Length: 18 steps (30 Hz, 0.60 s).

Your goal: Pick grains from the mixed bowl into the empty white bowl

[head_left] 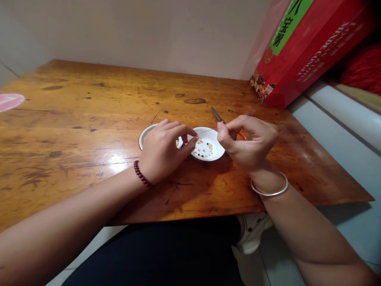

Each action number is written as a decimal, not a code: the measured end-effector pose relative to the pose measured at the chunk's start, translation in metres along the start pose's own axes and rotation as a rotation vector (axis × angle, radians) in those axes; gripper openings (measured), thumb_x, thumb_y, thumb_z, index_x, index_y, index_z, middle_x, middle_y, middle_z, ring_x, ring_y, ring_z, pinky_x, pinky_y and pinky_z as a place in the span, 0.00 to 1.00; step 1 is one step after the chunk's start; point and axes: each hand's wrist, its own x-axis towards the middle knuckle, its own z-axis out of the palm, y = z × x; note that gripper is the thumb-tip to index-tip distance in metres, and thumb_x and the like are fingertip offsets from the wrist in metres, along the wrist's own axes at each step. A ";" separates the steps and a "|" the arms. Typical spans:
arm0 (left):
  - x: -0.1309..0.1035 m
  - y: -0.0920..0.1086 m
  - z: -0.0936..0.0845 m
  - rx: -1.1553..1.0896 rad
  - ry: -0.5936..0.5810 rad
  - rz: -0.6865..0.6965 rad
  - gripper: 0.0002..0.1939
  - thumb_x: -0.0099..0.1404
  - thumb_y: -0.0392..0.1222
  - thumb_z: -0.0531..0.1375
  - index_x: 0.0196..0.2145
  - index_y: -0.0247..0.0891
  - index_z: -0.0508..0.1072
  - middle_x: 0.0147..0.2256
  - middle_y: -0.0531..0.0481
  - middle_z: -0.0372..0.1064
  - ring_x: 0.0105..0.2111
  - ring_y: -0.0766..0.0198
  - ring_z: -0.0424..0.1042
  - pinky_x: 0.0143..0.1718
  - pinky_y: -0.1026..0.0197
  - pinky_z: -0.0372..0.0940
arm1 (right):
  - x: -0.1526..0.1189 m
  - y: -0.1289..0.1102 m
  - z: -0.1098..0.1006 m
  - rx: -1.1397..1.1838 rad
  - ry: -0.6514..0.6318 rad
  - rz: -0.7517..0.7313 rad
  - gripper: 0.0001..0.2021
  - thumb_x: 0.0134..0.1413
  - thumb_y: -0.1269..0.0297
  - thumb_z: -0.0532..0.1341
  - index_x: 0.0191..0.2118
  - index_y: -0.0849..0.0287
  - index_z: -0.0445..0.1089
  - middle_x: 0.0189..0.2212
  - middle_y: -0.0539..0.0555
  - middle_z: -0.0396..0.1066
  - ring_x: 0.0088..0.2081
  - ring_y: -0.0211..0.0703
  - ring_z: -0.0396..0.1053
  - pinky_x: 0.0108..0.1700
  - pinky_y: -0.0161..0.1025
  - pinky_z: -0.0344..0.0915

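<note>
A thin thread [206, 129] runs between my two hands above a white bowl [218, 150], which holds several small pale, orange and black beads [210, 147]. My left hand [166, 149] pinches the thread's left part between thumb and index finger; a tiny bead may be at the fingertips. My right hand [248, 139] is closed in a pinch on the thread's other part. A second white bowl [145, 134] with small beads lies partly hidden beneath my left hand. Scissors [218, 115] with orange handles rest behind my right hand, which partly covers them.
The wooden table [74, 107] meets a wall at its back edge. A large red box [309, 51] stands at the right rear, on or beside a pale surface [336, 131]. A pink round sticker [11, 102] is at the far left.
</note>
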 end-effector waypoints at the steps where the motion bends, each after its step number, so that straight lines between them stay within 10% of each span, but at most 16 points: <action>1: 0.000 0.000 0.000 0.001 0.002 0.000 0.06 0.69 0.43 0.62 0.35 0.41 0.78 0.30 0.52 0.75 0.32 0.62 0.69 0.37 0.58 0.61 | 0.000 0.000 0.000 0.002 -0.014 0.009 0.14 0.58 0.67 0.65 0.22 0.54 0.67 0.16 0.45 0.65 0.19 0.35 0.61 0.24 0.39 0.59; 18: -0.001 0.000 0.002 0.061 0.013 0.036 0.09 0.70 0.44 0.61 0.34 0.41 0.78 0.29 0.50 0.71 0.31 0.60 0.65 0.36 0.57 0.59 | -0.009 0.009 0.014 0.110 -0.427 0.253 0.15 0.63 0.52 0.62 0.31 0.57 0.77 0.24 0.50 0.75 0.24 0.36 0.65 0.30 0.36 0.60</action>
